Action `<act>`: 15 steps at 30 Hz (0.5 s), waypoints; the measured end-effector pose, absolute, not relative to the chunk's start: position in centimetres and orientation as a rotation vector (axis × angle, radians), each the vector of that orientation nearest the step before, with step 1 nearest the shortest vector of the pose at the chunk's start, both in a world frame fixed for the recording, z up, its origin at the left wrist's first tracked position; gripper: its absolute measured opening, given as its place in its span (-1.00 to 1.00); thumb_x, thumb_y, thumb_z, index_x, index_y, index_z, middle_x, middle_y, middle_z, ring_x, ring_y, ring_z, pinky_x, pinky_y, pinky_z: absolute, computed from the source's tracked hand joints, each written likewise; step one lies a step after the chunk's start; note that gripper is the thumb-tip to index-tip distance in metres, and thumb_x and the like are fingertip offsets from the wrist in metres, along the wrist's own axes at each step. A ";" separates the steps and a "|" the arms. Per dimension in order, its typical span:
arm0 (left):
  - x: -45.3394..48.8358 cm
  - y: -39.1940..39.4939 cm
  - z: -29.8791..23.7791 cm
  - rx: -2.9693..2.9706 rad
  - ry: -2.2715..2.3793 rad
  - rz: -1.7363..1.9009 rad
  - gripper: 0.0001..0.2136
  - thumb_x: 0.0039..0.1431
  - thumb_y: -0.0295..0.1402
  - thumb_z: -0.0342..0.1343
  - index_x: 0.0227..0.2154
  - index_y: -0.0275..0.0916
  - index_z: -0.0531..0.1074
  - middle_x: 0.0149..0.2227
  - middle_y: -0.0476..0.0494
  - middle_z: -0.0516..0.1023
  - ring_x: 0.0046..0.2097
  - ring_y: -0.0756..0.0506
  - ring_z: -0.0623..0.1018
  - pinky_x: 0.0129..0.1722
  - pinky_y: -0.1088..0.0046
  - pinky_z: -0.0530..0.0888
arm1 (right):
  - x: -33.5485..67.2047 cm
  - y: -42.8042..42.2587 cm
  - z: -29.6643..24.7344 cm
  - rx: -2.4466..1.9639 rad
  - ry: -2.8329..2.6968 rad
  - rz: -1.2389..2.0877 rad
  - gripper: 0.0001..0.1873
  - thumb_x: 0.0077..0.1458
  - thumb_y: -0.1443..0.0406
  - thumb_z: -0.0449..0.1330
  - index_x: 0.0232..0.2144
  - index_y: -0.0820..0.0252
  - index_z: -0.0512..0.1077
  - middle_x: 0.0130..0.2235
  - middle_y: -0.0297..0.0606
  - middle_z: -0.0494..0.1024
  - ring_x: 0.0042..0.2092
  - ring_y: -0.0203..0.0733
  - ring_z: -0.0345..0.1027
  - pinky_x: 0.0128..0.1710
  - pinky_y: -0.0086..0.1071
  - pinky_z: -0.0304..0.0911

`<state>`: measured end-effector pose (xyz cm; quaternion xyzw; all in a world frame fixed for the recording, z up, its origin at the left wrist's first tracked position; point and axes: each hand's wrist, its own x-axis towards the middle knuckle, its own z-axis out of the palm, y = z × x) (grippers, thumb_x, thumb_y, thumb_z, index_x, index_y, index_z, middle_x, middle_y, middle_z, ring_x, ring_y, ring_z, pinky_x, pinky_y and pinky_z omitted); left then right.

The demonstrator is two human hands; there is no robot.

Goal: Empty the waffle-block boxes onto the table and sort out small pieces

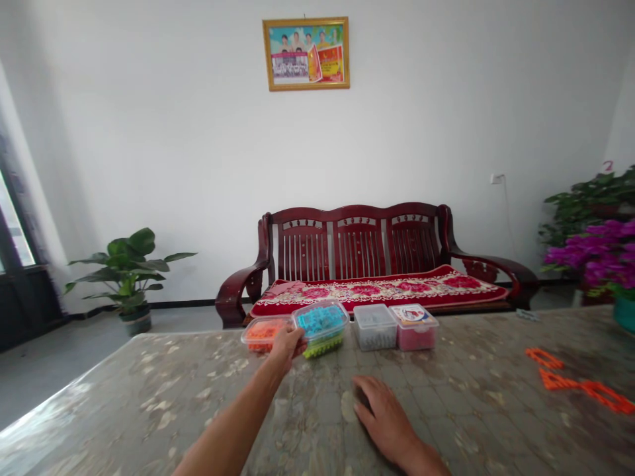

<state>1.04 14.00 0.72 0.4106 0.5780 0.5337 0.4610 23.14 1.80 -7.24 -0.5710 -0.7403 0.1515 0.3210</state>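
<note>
My left hand point(286, 344) is closed on the near left edge of a clear plastic box of blue pieces point(322, 318). That box is tilted a little and is above a box of lime-green pieces point(323, 347); whether the two touch I cannot tell. Just left of my hand stands a clear box of orange pieces point(262, 334). My right hand point(384, 416) rests on the patterned tablecloth point(307, 423), thumb apart from the loosely bent fingers, holding nothing. Beyond it are a lidded box of grey pieces point(376, 327) and a box of pink pieces point(415, 337) with a label on its lid.
Joined orange pieces point(578, 382) lie at the right of the table, and a small grey piece point(526, 315) lies near its far edge. Purple flowers point(595, 251) in a teal pot stand at the far right. Behind the table is a dark red wooden sofa point(357, 248).
</note>
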 end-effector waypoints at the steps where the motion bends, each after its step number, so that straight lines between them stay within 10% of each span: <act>1: 1.3 13.0 0.4 0.964 1.396 1.322 -0.84 0.08 -0.47 0.22 -0.52 -0.26 0.34 -0.62 0.03 0.45 -0.56 0.03 0.51 -0.48 0.53 0.53 | 23.2 2.0 -7.4 -1.507 -1.914 0.408 -0.45 0.07 0.34 0.06 0.14 0.13 0.40 0.16 -0.14 0.47 0.20 -0.08 0.29 0.24 -0.20 0.11; 15: 2.5 7.0 3.0 0.748 1.149 1.354 -0.82 0.03 -0.56 0.17 -0.49 -0.21 0.27 -0.65 0.08 0.44 -0.56 0.04 0.54 -0.39 0.52 0.58 | 24.0 3.0 -8.3 -1.264 -1.487 0.745 -0.42 0.14 0.09 0.07 0.15 0.19 0.38 0.13 -0.04 0.50 0.13 0.00 0.39 0.17 -0.09 0.23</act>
